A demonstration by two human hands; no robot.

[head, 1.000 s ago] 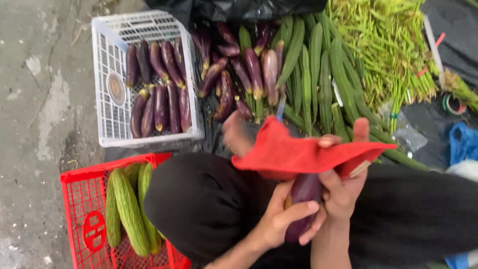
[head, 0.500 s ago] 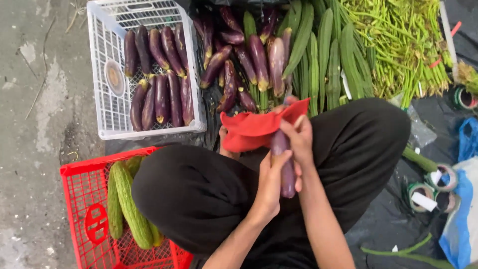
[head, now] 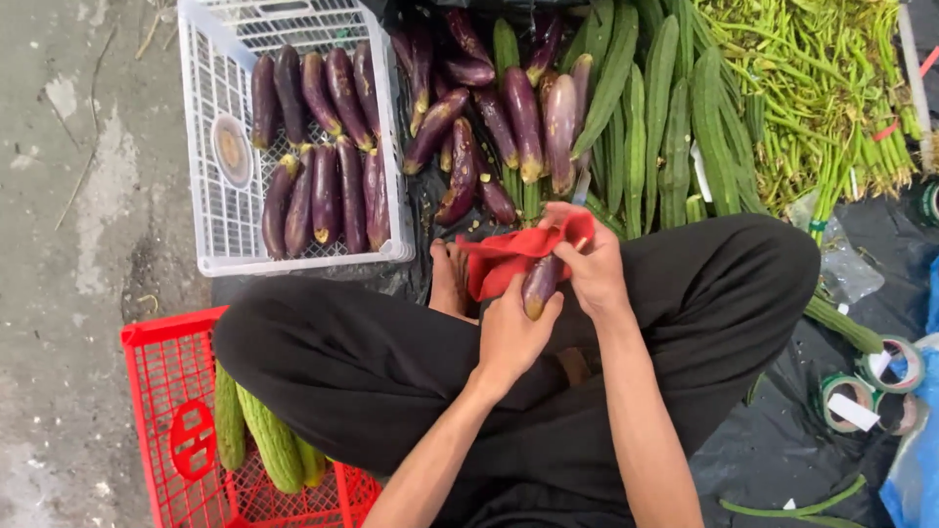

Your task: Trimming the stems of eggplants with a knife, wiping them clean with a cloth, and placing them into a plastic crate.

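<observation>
Across the lower middle of the frame sit the person's crossed legs in black trousers point(head: 391, 381), the largest shape in view, with a bare foot point(head: 450, 279) showing between the knees. Upper left of them a white plastic crate point(head: 220, 210) rests on the grey concrete ground point(head: 68, 244), holding two rows of purple eggplants point(head: 323, 147) and a small round dish point(head: 233, 149). At the upper right lies a broad heap of green long beans point(head: 822, 88), and beside it, toward the centre, long ridged green gourds point(head: 675, 108) laid side by side. Between the gourds and the white crate, loose eggplants point(head: 499, 108) lie on black plastic sheeting point(head: 782, 440). At the lower left a red plastic crate point(head: 161, 391) holds pale green bitter gourds point(head: 264, 435). Rolls of tape point(head: 866, 391) sit at the right edge.

At the centre of the frame, just above the knees, the right hand point(head: 597, 269) pinches a red cloth point(head: 509, 256) that wraps over the upper end of a single eggplant point(head: 540, 284). The left hand point(head: 514, 337) has its grip closed round the lower end of that eggplant, thumb and fingers curled about it. The eggplant stands roughly upright, tilted slightly, held in the air over the lap.
</observation>
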